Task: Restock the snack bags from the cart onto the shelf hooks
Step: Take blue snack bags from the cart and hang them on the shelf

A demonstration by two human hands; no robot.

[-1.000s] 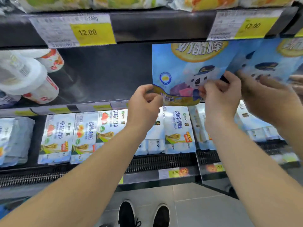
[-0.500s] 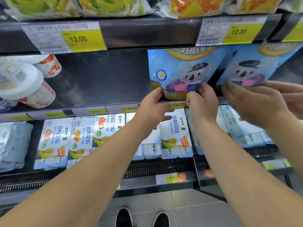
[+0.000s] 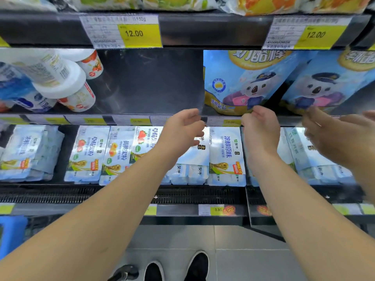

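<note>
Both hands are raised in front of the middle shelf of a chilled display, and neither holds anything. The left hand hangs just below the shelf's front edge with its fingers loosely curled and released, the fingertips near the lower left corner of a blue snack bag. The right hand is just beside it, fingers relaxed and bent, its fingertips close under the bag's bottom edge; I cannot tell whether they touch it. That snack bag, printed with a koala in a cap, stands upright on the middle shelf, its top hidden behind the upper shelf's price label. A second koala bag stands to its right, partly overlapping it. A blurred third hand, belonging to another person, reaches in from the right edge below the second bag. White yogurt bottles lie on the left of the middle shelf, yogurt multipacks fill the shelf below, and black shoes show on the floor.
</note>
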